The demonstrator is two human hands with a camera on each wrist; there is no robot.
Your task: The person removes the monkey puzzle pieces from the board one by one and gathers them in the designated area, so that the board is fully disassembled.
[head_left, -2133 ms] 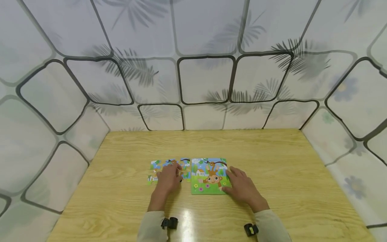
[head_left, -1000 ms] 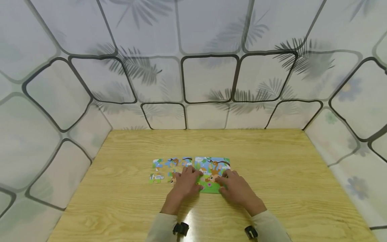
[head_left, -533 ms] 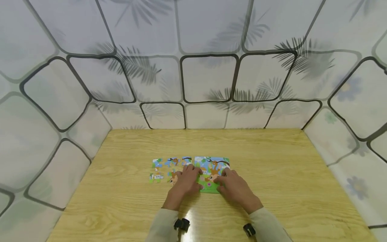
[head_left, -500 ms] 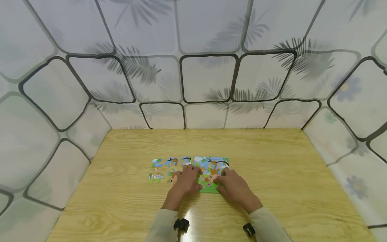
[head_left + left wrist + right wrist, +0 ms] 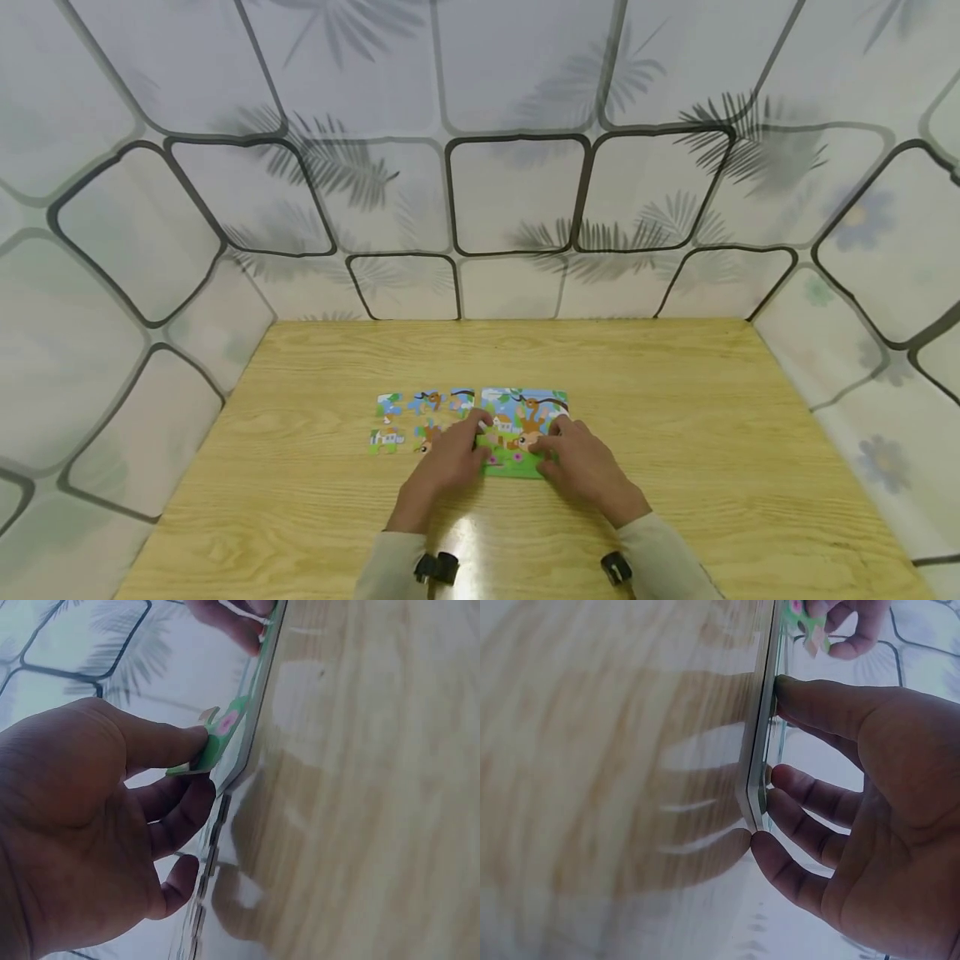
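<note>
In the head view, a square puzzle board (image 5: 517, 476) with a monkey picture lies between the two hands. At its lower left corner the left hand (image 5: 452, 454) pinches a green puzzle piece (image 5: 227, 724) with a pink flower between thumb and index finger. That piece is tilted up, its far end close to the board, as the left wrist view shows. On the board's right side rests the right hand (image 5: 587, 467). Its thumb tip (image 5: 784, 686) is at the front edge, other fingertips touch the top, and the little finger meets the side edge.
Several loose puzzle pieces (image 5: 387, 438) lie in rows left of the board, some partly hidden by the left hand. All of this is on a wooden table (image 5: 315, 500), backed by a patterned cloth wall (image 5: 517, 200). Each wrist wears a black band (image 5: 617, 568).
The left hand went from the loose pieces right to the board, then drew back slightly left, with the flower piece now showing in its pinch. The right hand moved inward over the board.
</note>
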